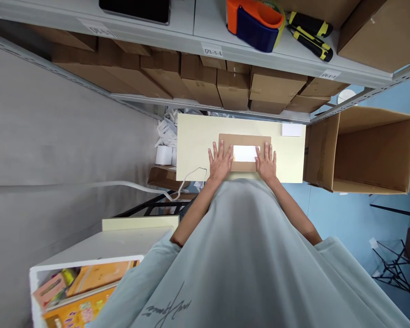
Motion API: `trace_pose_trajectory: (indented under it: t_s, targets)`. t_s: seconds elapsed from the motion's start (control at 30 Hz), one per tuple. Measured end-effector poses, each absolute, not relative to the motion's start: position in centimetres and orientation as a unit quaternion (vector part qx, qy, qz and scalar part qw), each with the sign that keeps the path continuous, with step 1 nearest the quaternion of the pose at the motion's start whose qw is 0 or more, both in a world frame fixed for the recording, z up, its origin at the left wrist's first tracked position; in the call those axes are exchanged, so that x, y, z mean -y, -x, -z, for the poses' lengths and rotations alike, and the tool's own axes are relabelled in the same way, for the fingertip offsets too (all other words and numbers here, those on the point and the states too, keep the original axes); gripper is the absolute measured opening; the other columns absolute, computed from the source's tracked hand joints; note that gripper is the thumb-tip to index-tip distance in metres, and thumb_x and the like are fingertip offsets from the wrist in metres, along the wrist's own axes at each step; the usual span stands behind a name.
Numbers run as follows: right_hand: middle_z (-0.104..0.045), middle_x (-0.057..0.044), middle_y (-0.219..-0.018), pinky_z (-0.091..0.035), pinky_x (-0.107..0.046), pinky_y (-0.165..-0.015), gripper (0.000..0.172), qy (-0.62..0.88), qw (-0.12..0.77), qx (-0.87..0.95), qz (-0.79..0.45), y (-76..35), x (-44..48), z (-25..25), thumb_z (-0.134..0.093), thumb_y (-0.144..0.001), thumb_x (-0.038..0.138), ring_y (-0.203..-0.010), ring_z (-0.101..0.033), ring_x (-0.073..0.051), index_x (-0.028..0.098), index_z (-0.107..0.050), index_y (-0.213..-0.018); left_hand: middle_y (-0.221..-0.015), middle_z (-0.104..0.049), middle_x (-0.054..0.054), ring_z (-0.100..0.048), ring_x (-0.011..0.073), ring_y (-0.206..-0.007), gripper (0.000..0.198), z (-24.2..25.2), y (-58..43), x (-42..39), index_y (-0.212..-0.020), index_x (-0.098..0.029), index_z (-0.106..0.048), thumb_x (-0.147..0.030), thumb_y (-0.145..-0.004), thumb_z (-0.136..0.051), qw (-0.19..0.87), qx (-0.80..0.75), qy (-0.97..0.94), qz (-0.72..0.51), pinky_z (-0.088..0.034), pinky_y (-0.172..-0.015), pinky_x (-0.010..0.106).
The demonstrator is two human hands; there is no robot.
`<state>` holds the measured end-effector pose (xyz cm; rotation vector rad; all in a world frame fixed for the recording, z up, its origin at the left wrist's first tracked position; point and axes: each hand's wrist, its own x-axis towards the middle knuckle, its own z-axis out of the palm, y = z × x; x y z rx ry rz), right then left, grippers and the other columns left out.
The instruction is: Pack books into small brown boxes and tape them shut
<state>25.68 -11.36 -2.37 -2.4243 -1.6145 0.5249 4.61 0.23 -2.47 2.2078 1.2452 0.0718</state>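
A flat brown cardboard box (245, 140) lies on the pale yellow table (194, 146), close to my body. A white label (245, 154) sits on its upper face. My left hand (220, 163) rests on the left part of the box with fingers spread, its thumb near the label's left edge. On the right part lies my right hand (266, 164), fingers stretched out, the thumb at the label's right edge. Neither hand grasps anything.
White slips (291, 130) lie at the table's far right corner. A large open carton (371, 150) stands right of the table. Ahead, a shelf (177, 34) holds brown boxes, a tape dispenser (254, 23) and utility knives (310, 36). A white cable (133, 184) crosses at left.
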Motion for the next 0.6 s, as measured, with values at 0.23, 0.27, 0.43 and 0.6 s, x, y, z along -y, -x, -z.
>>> trace_pose_trajectory:
  t_s: [0.23,0.27,0.43,0.6]
  targets:
    - [-0.018,-0.023,-0.184,-0.036,-0.057,-0.132,0.095,0.833,0.250,0.381,-0.313,-29.8,18.1,3.7,-0.027,-0.111,0.073,-0.171,-0.027,-0.030,0.013,0.002,-0.179,-0.183,-0.020,0.021,-0.020,0.0297,-0.172,0.085,5.4,1.1,0.5,-0.179,-0.017,-0.010,-0.060,-0.112,-0.039,0.475,-0.588,-0.647,-0.102,-0.024,-0.138,0.054]
    - [-0.021,-0.023,-0.183,-0.040,-0.056,-0.130,0.098,0.824,0.268,0.368,-0.338,-29.7,19.0,3.9,-0.032,-0.110,0.075,-0.169,-0.031,-0.030,0.015,0.002,-0.179,-0.182,-0.025,0.022,-0.027,0.0290,-0.170,0.088,5.7,1.5,1.0,-0.179,-0.016,-0.014,-0.063,-0.110,-0.043,0.510,-0.586,-0.622,-0.097,-0.028,-0.137,0.050]
    - [-0.055,-0.020,-0.167,-0.051,-0.055,-0.121,0.108,0.787,0.291,0.367,-0.401,-27.6,20.1,4.6,-0.068,-0.094,0.072,-0.149,-0.060,-0.032,0.019,-0.024,-0.177,-0.167,-0.054,0.021,-0.056,0.0290,-0.154,0.096,6.2,0.9,2.6,-0.169,-0.015,-0.040,-0.068,-0.094,-0.069,0.612,-0.512,-0.596,-0.098,-0.047,-0.126,0.045]
    - [-0.072,-0.015,-0.148,-0.060,-0.052,-0.107,0.085,0.819,0.289,0.346,-0.354,-26.6,18.2,3.6,-0.063,-0.098,0.064,-0.127,-0.073,-0.033,0.021,-0.044,-0.168,-0.157,-0.065,0.020,-0.065,0.0277,-0.144,0.094,5.4,-0.2,2.0,-0.163,-0.014,-0.047,-0.061,-0.088,-0.079,0.628,-0.518,-0.563,-0.139,-0.052,-0.122,0.045]
